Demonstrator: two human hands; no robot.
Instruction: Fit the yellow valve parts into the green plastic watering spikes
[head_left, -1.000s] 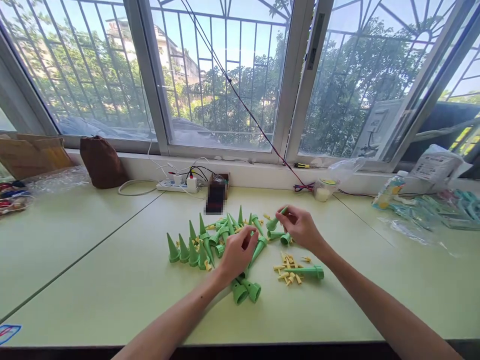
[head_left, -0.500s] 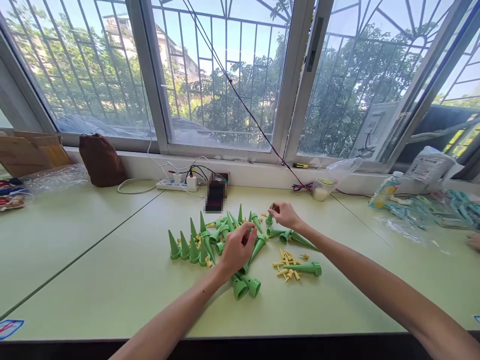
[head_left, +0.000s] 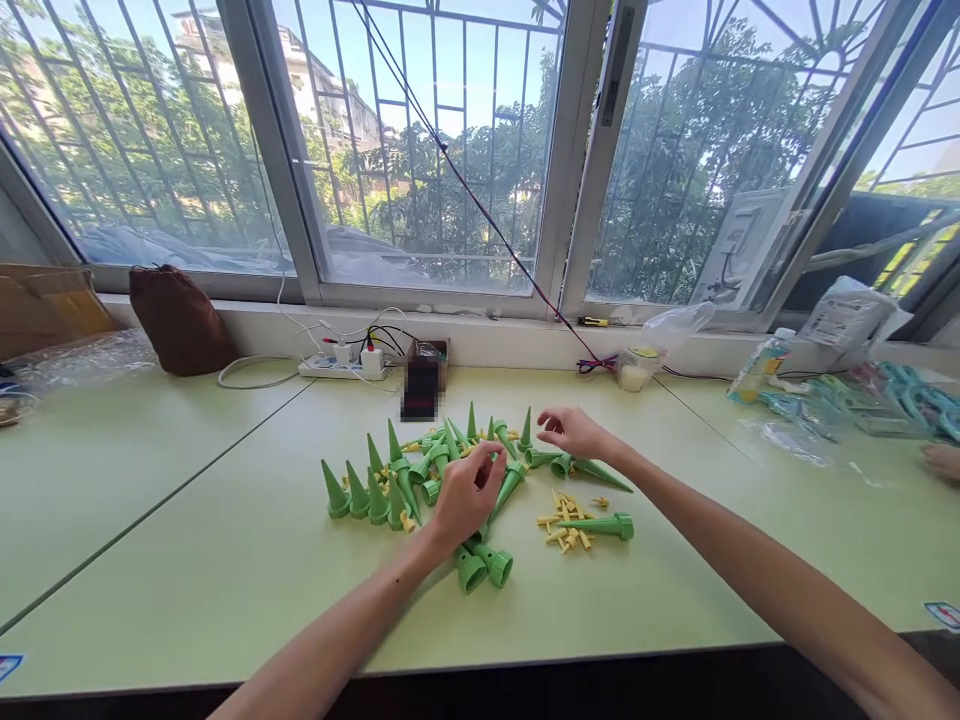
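My right hand has its fingers apart and nothing in them. Just left of its fingertips, a green plastic watering spike stands upright on its wide base, point up. Over the pile of green spikes, my left hand is closed in a pinch; whatever it may hold is hidden. Several upright spikes form rows left of that hand. Two hollow green spike ends face me below it. On the right, another spike lies across a small heap of yellow plastic pegs.
Along the window sill are a brown pouch, a white power strip, a blurred dark device and a plastic cup. To the right are a bottle, bagged teal items and another person's hand.
My right hand has let go of the green spike, which now stands upright, and has drawn slightly away from it. My left hand stays pinched over the pile. The view has shifted slightly.
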